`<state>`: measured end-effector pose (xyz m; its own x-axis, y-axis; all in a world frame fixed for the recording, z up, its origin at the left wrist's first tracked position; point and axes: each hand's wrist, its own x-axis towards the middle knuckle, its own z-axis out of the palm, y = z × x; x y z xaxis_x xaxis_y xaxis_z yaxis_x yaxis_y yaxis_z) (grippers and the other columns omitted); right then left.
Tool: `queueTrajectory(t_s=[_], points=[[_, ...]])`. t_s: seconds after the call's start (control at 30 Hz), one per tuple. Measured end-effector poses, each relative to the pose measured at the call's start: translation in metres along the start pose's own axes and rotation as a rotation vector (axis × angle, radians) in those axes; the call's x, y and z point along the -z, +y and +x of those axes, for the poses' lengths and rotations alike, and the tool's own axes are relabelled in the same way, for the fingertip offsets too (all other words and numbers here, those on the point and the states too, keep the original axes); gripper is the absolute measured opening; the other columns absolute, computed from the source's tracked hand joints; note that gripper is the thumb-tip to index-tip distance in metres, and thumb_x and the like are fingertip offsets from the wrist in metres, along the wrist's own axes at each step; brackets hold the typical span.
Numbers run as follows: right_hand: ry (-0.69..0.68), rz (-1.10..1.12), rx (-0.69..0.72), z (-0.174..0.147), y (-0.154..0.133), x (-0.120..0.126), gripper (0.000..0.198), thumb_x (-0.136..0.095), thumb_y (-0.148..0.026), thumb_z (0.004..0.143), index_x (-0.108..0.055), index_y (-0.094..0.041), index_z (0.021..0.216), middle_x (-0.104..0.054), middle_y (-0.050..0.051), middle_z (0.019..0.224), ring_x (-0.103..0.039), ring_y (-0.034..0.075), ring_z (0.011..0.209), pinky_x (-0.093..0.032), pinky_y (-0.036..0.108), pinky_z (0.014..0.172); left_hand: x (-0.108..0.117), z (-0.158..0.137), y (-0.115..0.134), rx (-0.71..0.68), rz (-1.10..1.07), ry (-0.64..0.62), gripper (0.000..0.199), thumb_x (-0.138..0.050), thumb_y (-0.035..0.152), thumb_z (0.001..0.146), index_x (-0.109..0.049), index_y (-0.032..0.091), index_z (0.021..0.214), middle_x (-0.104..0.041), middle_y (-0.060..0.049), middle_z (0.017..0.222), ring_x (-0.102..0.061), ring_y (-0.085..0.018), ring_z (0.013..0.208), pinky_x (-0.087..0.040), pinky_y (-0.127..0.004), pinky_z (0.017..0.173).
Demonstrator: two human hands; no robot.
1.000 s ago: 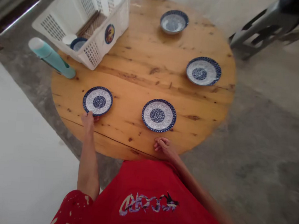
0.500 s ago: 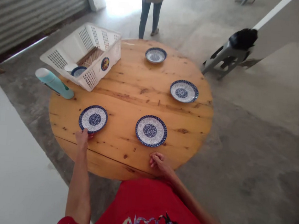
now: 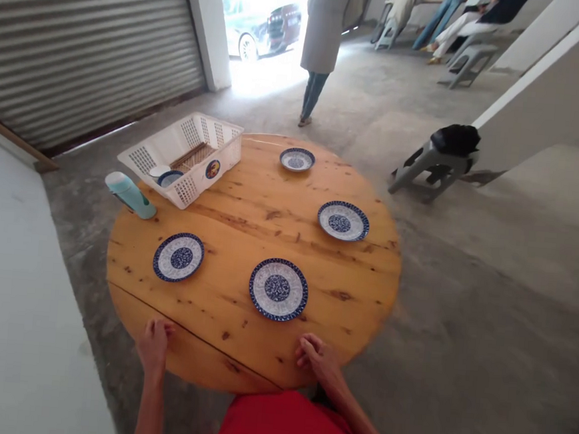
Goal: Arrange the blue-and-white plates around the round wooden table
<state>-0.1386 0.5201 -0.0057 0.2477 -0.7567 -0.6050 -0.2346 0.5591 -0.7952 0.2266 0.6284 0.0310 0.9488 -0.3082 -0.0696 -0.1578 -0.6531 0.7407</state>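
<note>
— Biggest first? Round wooden table, filling the middle of the view, on a concrete floor.
— Behind it? Ribbed metal shutter far left. Standing person in a grey coat at the bright doorway beyond the far edge. Grey stool with a dark bundle on top, far right, well apart from the table.
— On the table? White slotted basket at the far left, small dishes inside. Teal bottle lying just beside it, nearer. Four blue-patterned plates: near left plate, near middle plate, right plate, far plate.
— Hands? Left hand resting on the near rim, fingers curled down, gripping nothing, apart from the near left plate. Right hand also on the near rim, fingers loosely bent, empty, just below the near middle plate.
</note>
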Motion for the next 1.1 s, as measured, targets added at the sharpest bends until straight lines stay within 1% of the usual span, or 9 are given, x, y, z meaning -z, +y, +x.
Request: queueTrajectory(t_s=[0.07,0.1,0.2,0.33,0.5,0.67,0.77,0.93,1.1], points=[[0.007,0.007,-0.001,-0.006,0.004,0.022,0.051,-0.059,-0.069,0.059,-0.058,-0.021,0.076,-0.065,0.002,0.061,-0.061,0.018,0.048,-0.044,0.028,0.048,-0.001,-0.034,0.002,0.008,-0.022,-0.007,0.031,-0.061,0.043,0.101,-0.066,0.015,0.114,-0.070,-0.007,0.107,-0.068,-0.016,0.088,-0.060,-0.034,0.079],[0.017,0.014,-0.002,-0.010,0.008,0.036,0.051,-0.060,-0.069,0.058,-0.060,-0.021,0.076,-0.065,0.003,0.061,-0.061,0.018,0.048,-0.044,0.028,0.048,-0.004,-0.050,0.004,0.012,-0.034,-0.002,0.029,-0.061,0.042,0.100,-0.067,0.016,0.113,-0.071,-0.007,0.106,-0.068,-0.017,0.087,-0.060,-0.033,0.078],[0.070,0.048,-0.018,-0.022,0.026,0.088,0.054,-0.063,-0.069,0.055,-0.065,-0.019,0.077,-0.066,0.005,0.061,-0.062,0.020,0.049,-0.046,0.030,0.049,-0.027,-0.106,0.018,0.025,-0.093,-0.034,0.026,-0.051,0.041,0.098,-0.065,0.020,0.093,-0.073,-0.004,0.085,-0.068,-0.017,0.069,-0.058,-0.030,0.065],[0.197,0.134,-0.107,-0.041,0.069,0.175,0.060,-0.072,-0.066,0.049,-0.067,-0.017,0.083,-0.069,0.007,0.064,-0.066,0.022,0.054,-0.054,0.033,0.054,-0.072,-0.191,0.044,-0.049,-0.153,-0.237,0.029,-0.046,0.046,0.089,-0.059,0.022,0.081,-0.071,-0.002,0.071,-0.067,-0.017,0.061,-0.055,-0.027,0.061],[0.368,0.221,-0.235,-0.066,0.129,0.284,0.066,-0.078,-0.059,0.042,-0.066,-0.015,0.090,-0.071,0.008,0.069,-0.068,0.024,0.058,-0.058,0.034,0.056,-0.115,-0.290,0.066,-0.166,0.048,-0.462,0.030,-0.041,0.044,0.092,-0.059,0.022,0.083,-0.071,-0.001,0.071,-0.067,-0.014,0.061,-0.050,-0.025,0.065],[0.419,0.195,-0.220,-0.085,0.166,0.365,0.060,-0.076,-0.060,0.050,-0.066,-0.016,0.090,-0.072,0.010,0.073,-0.070,0.025,0.062,-0.060,0.035,0.058,-0.143,-0.366,0.074,-0.158,0.130,-0.610,0.031,-0.039,0.036,0.095,-0.059,0.020,0.077,-0.072,-0.001,0.073,-0.066,-0.012,0.059,-0.046,-0.023,0.064],[0.385,0.157,-0.181,-0.075,0.162,0.399,0.055,-0.076,-0.058,0.052,-0.064,-0.018,0.089,-0.072,0.010,0.076,-0.071,0.026,0.065,-0.061,0.035,0.057,-0.161,-0.393,0.085,-0.199,0.191,-0.703,0.028,-0.042,0.030,0.095,-0.064,0.020,0.081,-0.073,0.000,0.075,-0.066,-0.011,0.063,-0.044,-0.022,0.065],[0.332,0.011,-0.078,-0.031,0.110,0.434,0.048,-0.074,-0.055,0.063,-0.066,-0.020,0.095,-0.074,0.010,0.081,-0.074,0.028,0.071,-0.062,0.040,0.068,-0.195,-0.403,0.123,-0.268,0.318,-0.736,0.026,-0.045,0.023,0.097,-0.070,0.019,0.091,-0.075,-0.002,0.082,-0.066,-0.013,0.072,-0.045,-0.022,0.070],[0.158,-0.332,-0.069,0.004,0.066,0.487,0.042,-0.066,-0.062,0.079,-0.070,-0.024,0.095,-0.075,0.009,0.082,-0.076,0.033,0.080,-0.063,0.043,0.073,-0.258,-0.401,0.175,-0.264,0.365,-0.750,0.028,-0.045,0.025,0.098,-0.072,0.019,0.099,-0.077,-0.003,0.092,-0.069,-0.016,0.084,-0.046,-0.024,0.075]])
